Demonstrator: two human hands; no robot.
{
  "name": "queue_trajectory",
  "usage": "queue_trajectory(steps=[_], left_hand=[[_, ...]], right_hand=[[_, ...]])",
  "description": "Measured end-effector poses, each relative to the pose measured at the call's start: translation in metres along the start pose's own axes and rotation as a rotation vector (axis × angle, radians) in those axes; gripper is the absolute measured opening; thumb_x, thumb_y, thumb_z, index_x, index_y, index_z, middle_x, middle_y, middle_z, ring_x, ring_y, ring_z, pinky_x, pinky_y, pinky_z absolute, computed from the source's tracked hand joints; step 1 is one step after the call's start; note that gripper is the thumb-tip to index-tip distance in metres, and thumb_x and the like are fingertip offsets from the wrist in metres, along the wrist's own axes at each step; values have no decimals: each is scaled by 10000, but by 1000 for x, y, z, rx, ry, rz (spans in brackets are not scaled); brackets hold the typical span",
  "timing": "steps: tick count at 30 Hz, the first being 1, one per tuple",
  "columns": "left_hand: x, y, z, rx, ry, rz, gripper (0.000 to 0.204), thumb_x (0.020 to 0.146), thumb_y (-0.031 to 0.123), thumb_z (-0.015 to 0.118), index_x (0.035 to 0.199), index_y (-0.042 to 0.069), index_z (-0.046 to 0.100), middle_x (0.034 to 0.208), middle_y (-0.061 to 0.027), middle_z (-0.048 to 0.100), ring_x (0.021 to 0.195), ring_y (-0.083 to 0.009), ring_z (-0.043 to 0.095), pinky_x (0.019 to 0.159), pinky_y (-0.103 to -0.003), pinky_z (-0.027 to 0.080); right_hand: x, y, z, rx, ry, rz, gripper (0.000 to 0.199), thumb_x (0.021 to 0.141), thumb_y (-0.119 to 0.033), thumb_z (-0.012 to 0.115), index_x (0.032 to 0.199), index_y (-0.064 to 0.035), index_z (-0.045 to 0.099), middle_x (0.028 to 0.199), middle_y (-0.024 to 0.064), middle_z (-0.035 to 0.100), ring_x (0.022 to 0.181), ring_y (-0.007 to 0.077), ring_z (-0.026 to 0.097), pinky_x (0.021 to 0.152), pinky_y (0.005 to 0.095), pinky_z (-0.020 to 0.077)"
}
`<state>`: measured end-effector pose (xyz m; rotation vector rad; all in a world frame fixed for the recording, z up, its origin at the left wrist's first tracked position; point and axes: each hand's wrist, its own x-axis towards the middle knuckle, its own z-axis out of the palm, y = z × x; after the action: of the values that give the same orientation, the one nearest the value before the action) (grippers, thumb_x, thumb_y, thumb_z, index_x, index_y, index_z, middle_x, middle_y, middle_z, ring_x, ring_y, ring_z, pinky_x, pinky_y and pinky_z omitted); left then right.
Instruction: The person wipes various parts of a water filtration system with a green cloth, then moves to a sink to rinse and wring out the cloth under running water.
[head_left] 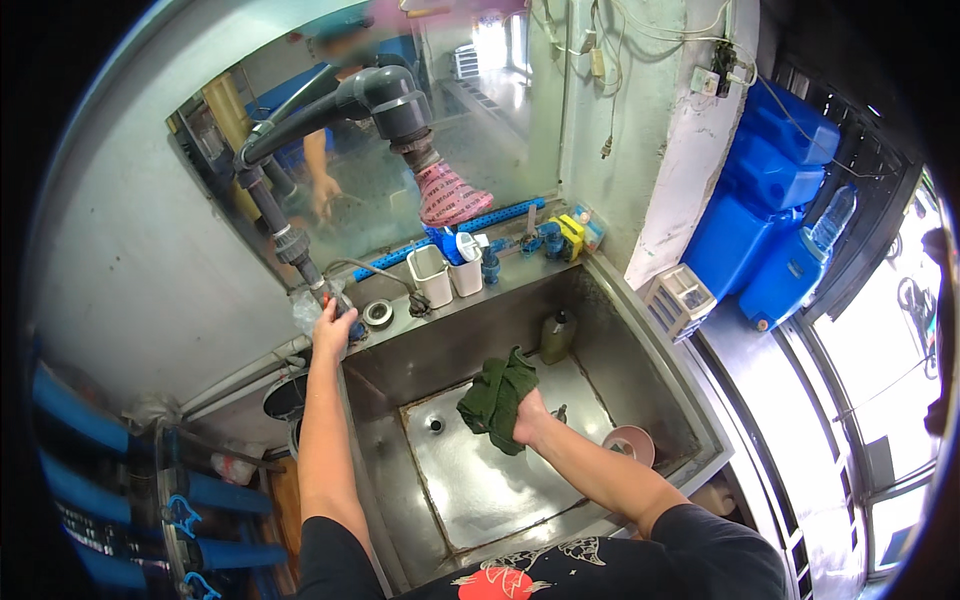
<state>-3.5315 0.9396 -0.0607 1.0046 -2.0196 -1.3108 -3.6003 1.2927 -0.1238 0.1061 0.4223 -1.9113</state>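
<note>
The right hand (pixel 528 415) grips a dark green cloth (pixel 497 397) over the sink (pixel 480 480); the left hand (pixel 333 328) closes on a valve (pixel 345 322) at ten o'clock. Blue jerrycans (pixel 765 210) stand at two o'clock.

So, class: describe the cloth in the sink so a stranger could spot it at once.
Find the deep steel sink. Above its floor, near the middle, the right hand grips a crumpled dark green cloth. It is the only soft, green thing there; the pink bowl and bottle are rigid.
</note>
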Motion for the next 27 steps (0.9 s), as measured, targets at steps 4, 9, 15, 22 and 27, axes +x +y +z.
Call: queue_trajectory(steps=[4, 9, 15, 22, 27], left_hand=[[-1, 9, -12, -281, -69, -247, 759, 816, 405, 664, 1447, 140, 334, 1447, -152, 367, 1337, -317, 317, 1053, -514, 246], [-7, 6, -7, -477, -31, -264, 820, 819, 433, 665, 1477, 171, 253, 1517, -143, 227, 1390, -382, 176, 1080, -561, 174], [-6, -6, 7, -462, 33, -227, 765, 817, 350, 671, 1454, 146, 300, 1471, -167, 305, 1339, -360, 282, 1037, -557, 251], [-87, -6, 117, -492, -52, -687, 750, 787, 517, 637, 1354, 77, 418, 1356, -200, 443, 1213, -340, 432, 942, -531, 398], [-136, 0, 160, -1248, -533, -571, 538, 888, 485, 525, 1232, 72, 533, 1239, -168, 545, 1134, -323, 534, 898, -464, 471]], right_hand=[[21, -4, 11, 35, 20, -4, 432, 898, -547, 442, 948, -154, 612, 954, 60, 624, 871, 274, 604, 769, 465, 481], [40, -14, 23, 65, -62, 25, 431, 899, -545, 424, 963, -167, 621, 984, 65, 631, 898, 292, 598, 766, 492, 471], [69, -26, 41, 44, 30, -32, 484, 877, -572, 420, 994, -145, 615, 1018, 111, 627, 919, 321, 585, 783, 514, 461], [102, -38, 55, 7, 33, -51, 364, 890, -447, 472, 978, -122, 610, 918, 119, 633, 813, 318, 606, 730, 469, 504], [78, -52, 62, -1120, 151, 156, 340, 844, -371, 530, 975, -83, 655, 763, 103, 643, 556, 262, 590, 562, 364, 515]])
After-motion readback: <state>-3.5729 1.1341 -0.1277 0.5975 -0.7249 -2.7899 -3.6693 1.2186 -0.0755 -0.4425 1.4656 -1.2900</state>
